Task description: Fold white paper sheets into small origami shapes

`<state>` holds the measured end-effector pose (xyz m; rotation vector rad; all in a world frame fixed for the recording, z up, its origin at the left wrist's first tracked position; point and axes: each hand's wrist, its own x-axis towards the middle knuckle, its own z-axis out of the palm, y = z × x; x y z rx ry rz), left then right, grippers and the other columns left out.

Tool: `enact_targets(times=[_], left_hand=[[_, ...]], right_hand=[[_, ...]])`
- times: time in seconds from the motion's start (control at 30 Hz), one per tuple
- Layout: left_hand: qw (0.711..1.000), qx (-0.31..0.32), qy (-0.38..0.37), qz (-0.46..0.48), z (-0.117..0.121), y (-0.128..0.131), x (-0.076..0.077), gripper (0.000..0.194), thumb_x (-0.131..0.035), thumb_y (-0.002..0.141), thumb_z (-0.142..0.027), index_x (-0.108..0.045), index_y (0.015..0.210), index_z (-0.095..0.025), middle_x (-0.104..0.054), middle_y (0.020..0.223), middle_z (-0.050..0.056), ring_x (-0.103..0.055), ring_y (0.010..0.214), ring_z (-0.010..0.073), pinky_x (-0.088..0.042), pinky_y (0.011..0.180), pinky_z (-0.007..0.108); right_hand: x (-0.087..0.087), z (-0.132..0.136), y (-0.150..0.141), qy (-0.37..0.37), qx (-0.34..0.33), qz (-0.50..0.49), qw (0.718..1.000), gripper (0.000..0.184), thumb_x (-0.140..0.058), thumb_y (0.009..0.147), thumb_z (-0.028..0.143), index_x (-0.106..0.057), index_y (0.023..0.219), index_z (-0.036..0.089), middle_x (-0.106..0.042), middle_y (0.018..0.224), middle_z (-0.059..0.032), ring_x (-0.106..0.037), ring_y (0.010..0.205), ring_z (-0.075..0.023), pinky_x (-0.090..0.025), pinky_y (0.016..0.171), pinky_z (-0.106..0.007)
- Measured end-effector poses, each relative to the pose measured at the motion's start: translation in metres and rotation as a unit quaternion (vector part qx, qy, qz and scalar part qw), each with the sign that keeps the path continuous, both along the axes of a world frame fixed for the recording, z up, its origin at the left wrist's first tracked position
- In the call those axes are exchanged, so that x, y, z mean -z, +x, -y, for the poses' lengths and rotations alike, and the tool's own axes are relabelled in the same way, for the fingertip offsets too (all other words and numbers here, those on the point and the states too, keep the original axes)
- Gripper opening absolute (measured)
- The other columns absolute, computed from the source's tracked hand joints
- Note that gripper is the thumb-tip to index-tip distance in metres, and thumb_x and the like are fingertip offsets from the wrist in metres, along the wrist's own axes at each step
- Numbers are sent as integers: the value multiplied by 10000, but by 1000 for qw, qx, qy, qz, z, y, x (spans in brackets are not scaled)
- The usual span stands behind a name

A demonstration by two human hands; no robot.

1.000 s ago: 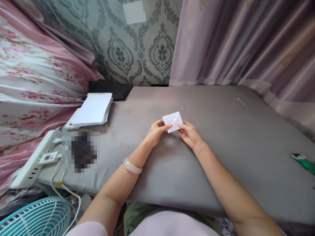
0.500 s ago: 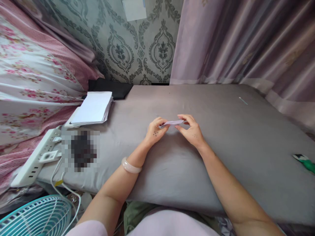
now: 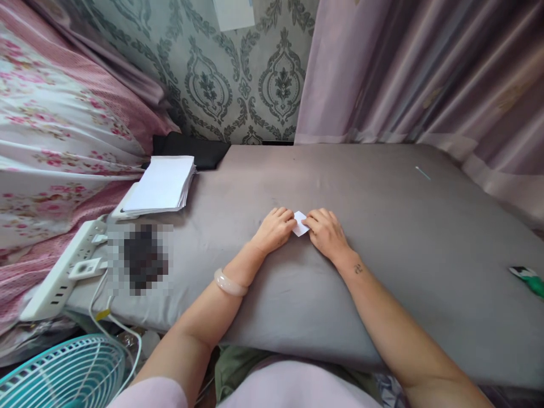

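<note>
Between my two hands is a small folded piece of white paper, its face turned up in a diamond shape, low over the grey cloth-covered surface. My left hand is closed on the paper's left edge, thumb toward its middle. On the opposite edge, my right hand pinches the paper with thumb and curled fingers. The backs of both hands face up and hide parts of the paper's sides. A pale bangle circles my left forearm.
A stack of white paper lies at the left, in front of a black folded item. A power strip with cables and a turquoise fan stand near left. At right are a thin white stick and a green object.
Both hands have turned palms down and come slightly lower. The folded paper, seen nearly edge-on before, now shows its flat face.
</note>
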<state>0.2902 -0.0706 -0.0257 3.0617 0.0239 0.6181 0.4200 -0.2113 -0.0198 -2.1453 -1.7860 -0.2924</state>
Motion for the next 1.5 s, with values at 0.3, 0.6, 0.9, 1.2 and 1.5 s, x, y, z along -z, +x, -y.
enact_targets(times=[0.3, 0.6, 0.9, 1.2, 1.5], left_hand=[[956, -55, -286, -29, -3, -7, 3, 158, -544, 846, -195, -694, 890, -181, -641, 918, 76, -585, 852, 175, -478, 793, 299], [884, -200, -422, -30, -6, -6, -4, 211, -573, 843, -322, -691, 772, -161, -623, 816, 51, -569, 705, 146, -454, 709, 282], [869, -266, -417, -1, -2, 4, 0, 152, -654, 783, -259, -641, 685, -143, -547, 825, 53, -543, 715, 143, -465, 757, 318], [866, -272, -419, -16, -6, 7, 6, 151, -659, 763, -255, -620, 663, -148, -545, 874, 58, -539, 710, 136, -478, 763, 335], [879, -283, -381, -33, -5, 11, 7, 244, -647, 786, -359, -614, 653, -157, -549, 884, 68, -542, 710, 153, -468, 720, 338]], right_hand=[[3, 10, 1, -46, 27, -137, 989, 221, -481, 903, 215, -693, 966, 219, -643, 1066, -79, -562, 969, -221, -457, 812, -355], [11, 2, 13, 20, 98, -283, 954, 258, -510, 878, 328, -689, 746, 199, -626, 956, -75, -607, 812, -177, -474, 809, -347], [21, -5, 10, 56, 167, -258, 950, 216, -582, 818, 332, -645, 673, 183, -575, 997, -125, -614, 888, -225, -488, 852, -391], [26, -7, 16, 56, 186, -290, 937, 219, -634, 763, 373, -652, 639, 193, -555, 1020, -117, -614, 770, -201, -509, 812, -406], [30, -9, 20, 56, 183, -317, 929, 241, -649, 745, 404, -661, 622, 197, -559, 1020, -102, -597, 702, -172, -515, 780, -396]])
